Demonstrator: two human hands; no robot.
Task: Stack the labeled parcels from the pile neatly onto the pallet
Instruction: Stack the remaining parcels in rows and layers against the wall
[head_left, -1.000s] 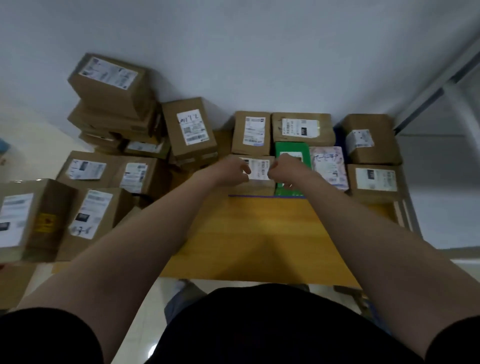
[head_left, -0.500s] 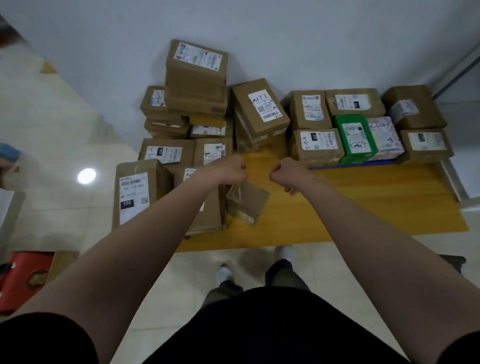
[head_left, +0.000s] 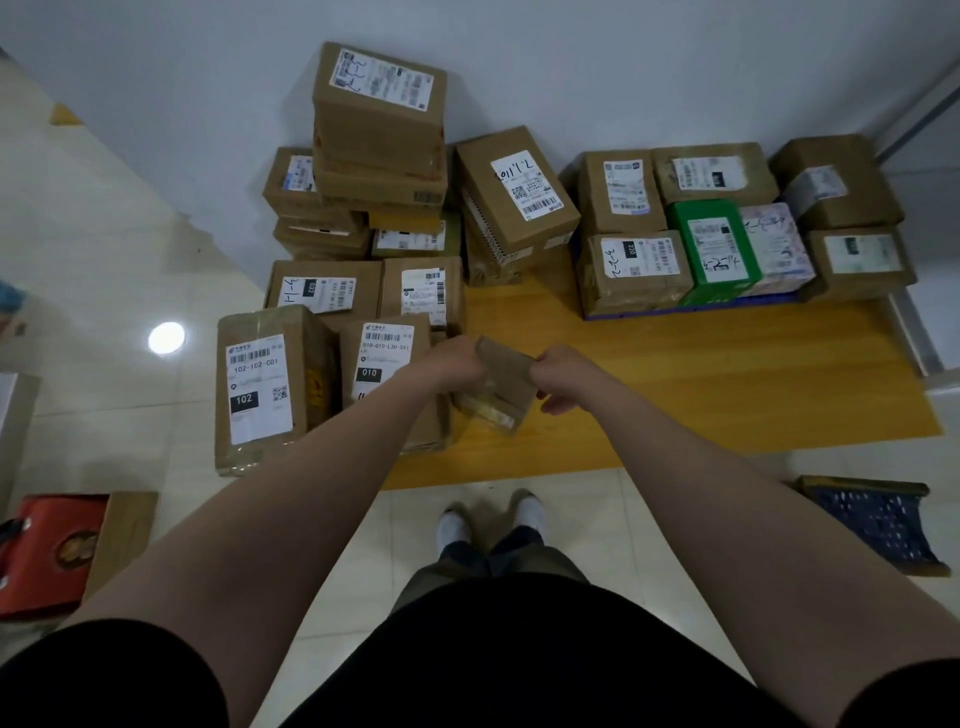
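While it hangs tilted between the two hands, the small brown parcel (head_left: 506, 376) is above the near-left part of the yellow wooden pallet (head_left: 727, 384), just right of the box labelled 010 (head_left: 384, 364). The left hand (head_left: 452, 364) has its grip clamped on the parcel's upper left corner, and the right hand (head_left: 563, 374) pinches its right edge. No label shows on the upturned face. Far right on the pallet, a row of placed parcels (head_left: 634, 270), a green one (head_left: 714, 249) among them, stands by the wall. The pile (head_left: 322, 291) crowds the left, with a tall stack (head_left: 379, 130) at its far side. Held only by its edges, the parcel could slip or swing on the way right, I judge. Set down askew or label-down, it would spoil the neat row. A careless arm might also nudge the leaning box (head_left: 519, 197).
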